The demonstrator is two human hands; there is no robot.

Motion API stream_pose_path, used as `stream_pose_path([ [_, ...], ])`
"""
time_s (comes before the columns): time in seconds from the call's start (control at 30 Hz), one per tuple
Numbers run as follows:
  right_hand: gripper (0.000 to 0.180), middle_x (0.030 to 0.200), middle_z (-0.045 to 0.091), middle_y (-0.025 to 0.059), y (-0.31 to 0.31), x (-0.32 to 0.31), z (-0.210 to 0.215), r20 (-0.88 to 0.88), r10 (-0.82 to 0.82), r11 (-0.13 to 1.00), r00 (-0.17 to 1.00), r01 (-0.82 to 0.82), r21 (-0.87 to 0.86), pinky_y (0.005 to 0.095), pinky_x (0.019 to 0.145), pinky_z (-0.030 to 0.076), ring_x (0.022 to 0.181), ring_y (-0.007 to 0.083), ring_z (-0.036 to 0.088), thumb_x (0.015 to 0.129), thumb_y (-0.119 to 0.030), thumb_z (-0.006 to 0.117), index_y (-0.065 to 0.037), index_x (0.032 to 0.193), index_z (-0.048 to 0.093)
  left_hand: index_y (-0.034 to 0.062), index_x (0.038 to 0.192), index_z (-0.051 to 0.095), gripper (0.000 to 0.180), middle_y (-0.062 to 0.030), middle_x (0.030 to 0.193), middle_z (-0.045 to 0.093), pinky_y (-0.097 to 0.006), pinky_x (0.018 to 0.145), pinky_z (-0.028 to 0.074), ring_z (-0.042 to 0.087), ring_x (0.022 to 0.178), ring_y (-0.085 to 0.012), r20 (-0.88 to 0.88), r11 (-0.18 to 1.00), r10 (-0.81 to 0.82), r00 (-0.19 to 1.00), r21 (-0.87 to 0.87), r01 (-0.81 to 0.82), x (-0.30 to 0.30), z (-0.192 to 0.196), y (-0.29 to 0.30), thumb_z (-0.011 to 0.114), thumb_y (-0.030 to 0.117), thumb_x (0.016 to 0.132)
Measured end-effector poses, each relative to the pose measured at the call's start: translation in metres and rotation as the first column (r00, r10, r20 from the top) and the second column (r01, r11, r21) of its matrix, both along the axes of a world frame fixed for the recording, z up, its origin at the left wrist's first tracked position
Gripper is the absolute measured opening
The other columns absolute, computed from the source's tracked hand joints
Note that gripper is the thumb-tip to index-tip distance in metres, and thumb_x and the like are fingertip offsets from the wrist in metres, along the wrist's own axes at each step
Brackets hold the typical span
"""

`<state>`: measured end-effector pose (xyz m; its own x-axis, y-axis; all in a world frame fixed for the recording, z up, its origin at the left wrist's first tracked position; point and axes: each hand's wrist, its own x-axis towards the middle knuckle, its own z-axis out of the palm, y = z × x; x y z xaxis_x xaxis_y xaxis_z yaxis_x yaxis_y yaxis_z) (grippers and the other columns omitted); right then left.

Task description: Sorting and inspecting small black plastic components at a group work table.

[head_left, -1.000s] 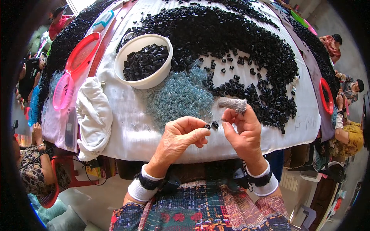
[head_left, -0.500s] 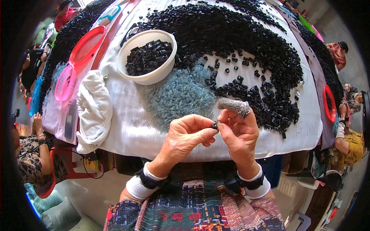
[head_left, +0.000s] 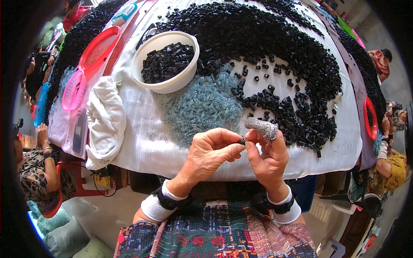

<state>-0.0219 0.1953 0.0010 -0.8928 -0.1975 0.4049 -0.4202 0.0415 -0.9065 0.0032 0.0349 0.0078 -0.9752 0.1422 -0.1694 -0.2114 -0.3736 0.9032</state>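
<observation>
My left hand pinches a small black plastic part between thumb and forefinger, above the near side of the cloth-covered table. Right beside it, my right hand has its thumb and a finger brought together at the part; whatever is between them is too small to make out. A grey knitted cover wraps one finger of that hand. Just beyond my hands lies a heap of clear bluish coil springs. Loose black plastic parts spread in a large pile behind and to the right.
A white bowl holds many black parts. Left of it lie a bundled white cloth, a pink basket, a red tray and a phone. A red ring-shaped tray sits at the right. Other people work at both sides.
My right thumb has drawn slightly down from the black part, and the right hand has tilted a little. My left hand keeps its pinch. The whole view has shifted slightly.
</observation>
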Motion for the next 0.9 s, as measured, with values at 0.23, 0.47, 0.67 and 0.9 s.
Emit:
stream_pose_path([
  [0.23,0.035,0.091,0.066,0.0088,0.005,-0.001,-0.002,-0.112,-0.032,0.988,0.993,0.048,0.147,0.0244,0.065,0.049,0.073,0.0134,0.061,0.077,0.005,0.063,0.001,0.111,0.056,-0.0026,0.101,0.063,0.021,-0.0074,0.085,0.067,-0.023,0.065,0.053,0.063,0.073,-0.0096,0.025,0.999,-0.015,1.0,0.037,0.014,-0.002,0.0,-0.001,0.068,0.008,0.084],
  [0.47,0.033,0.094,0.065,0.0097,0.008,-0.005,0.007,-0.235,0.01,0.969,0.972,0.048,0.243,0.0261,0.07,0.048,0.081,0.0156,0.062,0.079,0.007,0.061,0.002,0.111,0.056,-0.0026,0.101,0.063,0.021,-0.0073,0.086,0.067,-0.022,0.065,0.053,0.063,0.073,-0.0094,0.014,0.998,-0.029,0.999,0.048,0.028,-0.004,-0.003,-0.001,0.068,0.008,0.084],
  [0.67,0.034,0.093,0.063,0.0076,0.005,0.0,0.012,-0.051,-0.018,0.988,0.999,0.025,0.153,0.0258,0.076,0.048,0.086,0.0132,0.061,0.079,0.01,0.061,0.002,0.112,0.055,-0.0028,0.102,0.063,0.022,-0.0068,0.084,0.067,-0.022,0.066,0.053,0.063,0.074,-0.0094,0.001,0.999,-0.02,1.0,0.041,0.02,-0.004,0.0,0.0,0.068,0.008,0.084],
  [0.9,0.028,0.089,0.065,0.0132,0.006,-0.006,0.022,-0.311,-0.005,0.929,0.95,0.12,0.349,0.0276,0.063,0.052,0.075,0.0209,0.065,0.074,0.009,0.065,0.002,0.101,0.061,-0.0027,0.1,0.064,0.021,-0.0075,0.084,0.067,-0.023,0.065,0.053,0.064,0.074,-0.0098,-0.052,0.999,0.037,0.998,0.034,-0.035,-0.003,-0.004,-0.003,0.069,0.008,0.082],
])
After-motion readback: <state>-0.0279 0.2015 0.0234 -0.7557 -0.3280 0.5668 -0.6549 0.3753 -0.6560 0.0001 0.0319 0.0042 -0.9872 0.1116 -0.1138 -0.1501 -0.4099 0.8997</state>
